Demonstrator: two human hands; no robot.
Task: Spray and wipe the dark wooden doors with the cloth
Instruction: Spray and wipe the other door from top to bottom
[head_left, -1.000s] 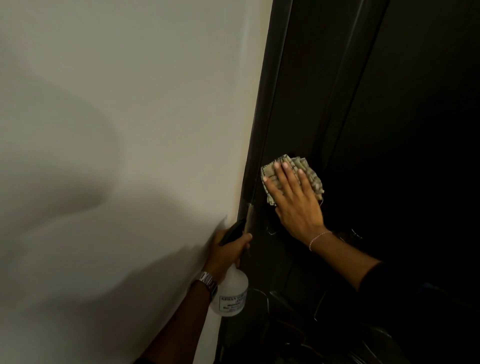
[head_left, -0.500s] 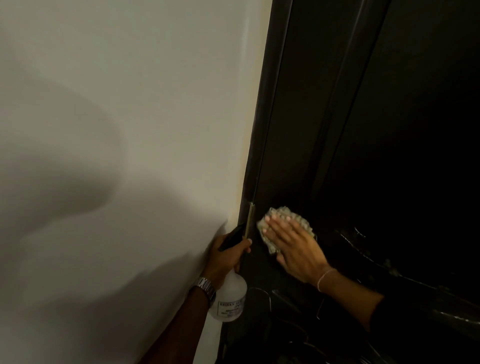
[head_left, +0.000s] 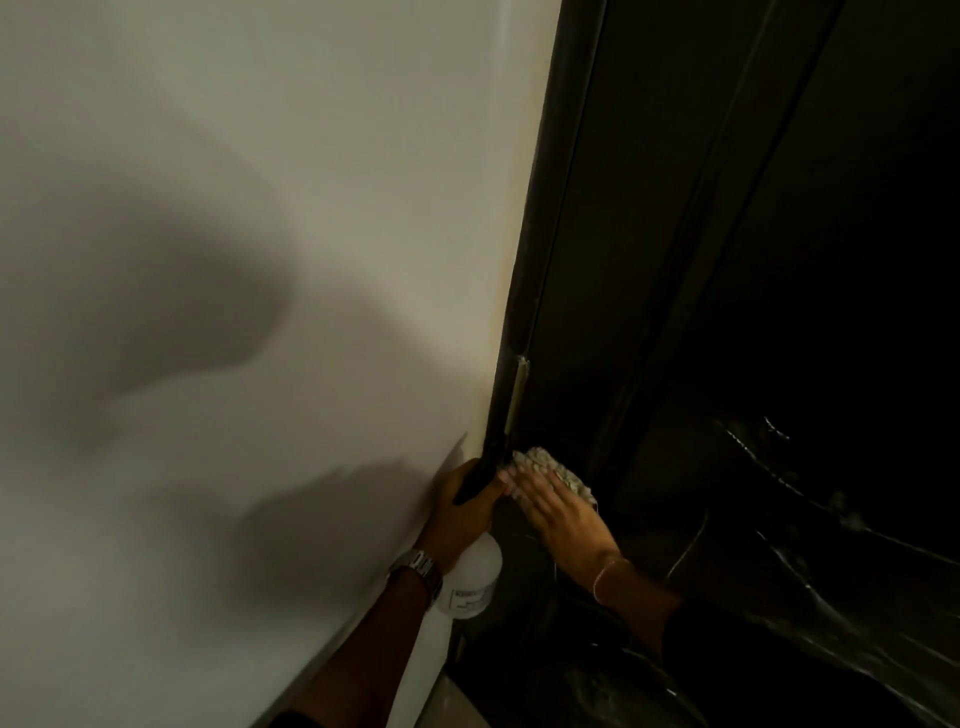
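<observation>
The dark wooden door (head_left: 649, 270) fills the right half of the view, next to its dark frame edge. My right hand (head_left: 561, 512) lies flat with straight fingers on a beige patterned cloth (head_left: 558, 467), pressing it against the door low down, just right of the frame. My left hand (head_left: 460, 512) grips the black trigger head of a white spray bottle (head_left: 475, 582), which hangs below the hand beside the frame. A watch sits on my left wrist.
A pale wall (head_left: 260, 260) covers the left half, with my shadow on it. A brass hinge (head_left: 517, 392) sits on the door edge above the cloth. Glossy dark marble floor (head_left: 779, 597) shows at lower right.
My right hand has slid the cloth down the door, from above the hinge to below it, ending close to my left hand. The left hand and bottle stayed in place.
</observation>
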